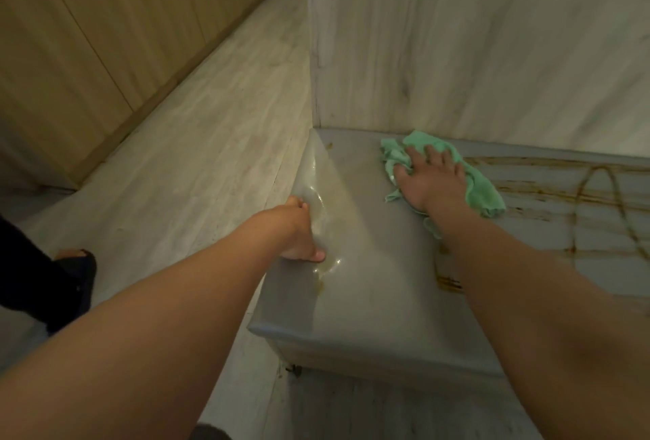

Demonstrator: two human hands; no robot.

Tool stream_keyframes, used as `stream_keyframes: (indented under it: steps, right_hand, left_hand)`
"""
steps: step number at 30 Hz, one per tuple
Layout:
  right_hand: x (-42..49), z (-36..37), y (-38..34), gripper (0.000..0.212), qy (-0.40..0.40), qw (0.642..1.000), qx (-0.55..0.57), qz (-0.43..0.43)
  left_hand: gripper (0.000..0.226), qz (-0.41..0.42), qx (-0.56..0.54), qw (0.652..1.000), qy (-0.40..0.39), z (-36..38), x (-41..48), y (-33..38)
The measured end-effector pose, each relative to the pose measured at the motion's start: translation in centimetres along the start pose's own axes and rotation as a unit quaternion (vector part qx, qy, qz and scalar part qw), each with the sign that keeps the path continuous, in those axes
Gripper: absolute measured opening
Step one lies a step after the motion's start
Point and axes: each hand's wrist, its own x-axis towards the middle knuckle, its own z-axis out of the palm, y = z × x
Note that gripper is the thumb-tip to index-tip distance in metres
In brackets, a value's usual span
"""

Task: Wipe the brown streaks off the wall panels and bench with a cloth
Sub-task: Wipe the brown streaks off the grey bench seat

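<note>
A grey padded bench (369, 263) fills the middle and right of the head view, set against pale marbled wall panels (475, 45). Brown streaks (577, 193) cross the bench top at the right, and a smaller smear (448, 283) lies near my right forearm. My right hand (431, 179) presses flat, fingers spread, on a green cloth (482, 189) near the bench's back. My left hand (299, 232) grips the bench's left edge, thumb on top and fingers curled over the side. A wet sheen (318, 207) shows beside it.
Pale wood-look floor (197, 144) runs along the left of the bench. Tan wooden cabinet fronts (98, 35) line the far left. A dark-clothed leg and a sandalled foot (75, 263) stand at the lower left.
</note>
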Motion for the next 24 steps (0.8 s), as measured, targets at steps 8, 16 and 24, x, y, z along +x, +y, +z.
stream_keyframes:
  steps: [8,16,24]
  right_hand:
    - [-1.8,-1.2,4.3,0.074,-0.026,0.999,-0.006,0.036]
    - [-16.0,0.8,10.3,0.069,-0.03,0.929,-0.073,-0.361]
    - [-5.2,-1.8,15.9,0.077,0.003,0.993,-0.044,-0.107]
  left_hand:
    - [0.076,-0.052,0.066,0.996,0.022,-2.7,-2.7,3.2]
    - [0.05,0.062,0.136,0.989,0.002,-7.6,-0.2,11.4]
    - [0.126,0.101,0.102,0.99,0.013,-6.8,4.8,12.8]
